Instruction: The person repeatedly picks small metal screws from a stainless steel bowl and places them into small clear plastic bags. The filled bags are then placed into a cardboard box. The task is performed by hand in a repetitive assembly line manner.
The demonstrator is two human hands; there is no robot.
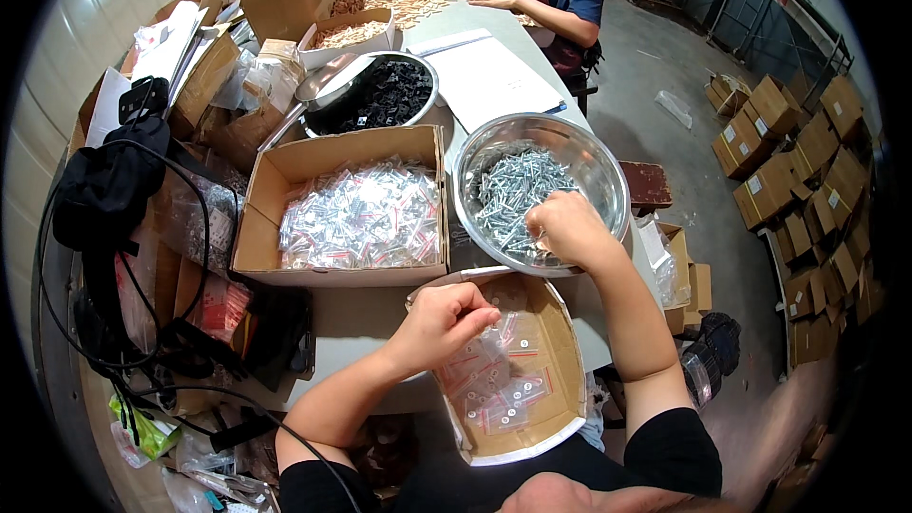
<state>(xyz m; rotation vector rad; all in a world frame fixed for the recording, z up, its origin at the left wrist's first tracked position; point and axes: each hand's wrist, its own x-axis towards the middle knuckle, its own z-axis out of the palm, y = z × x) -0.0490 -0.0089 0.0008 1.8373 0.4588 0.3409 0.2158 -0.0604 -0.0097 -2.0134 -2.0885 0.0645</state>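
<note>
Where R hand reaches, screws pt. every way, axes crossed.

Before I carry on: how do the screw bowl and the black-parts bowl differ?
The screw bowl holds silvery screws; the black-parts bowl holds small black pieces. The screw bowl is nearer the camera; the black-parts bowl sits farther away, to the left. The right hand reaches into the screw bowl; no hand is in the black-parts bowl. Both are round, shiny metal.
</note>
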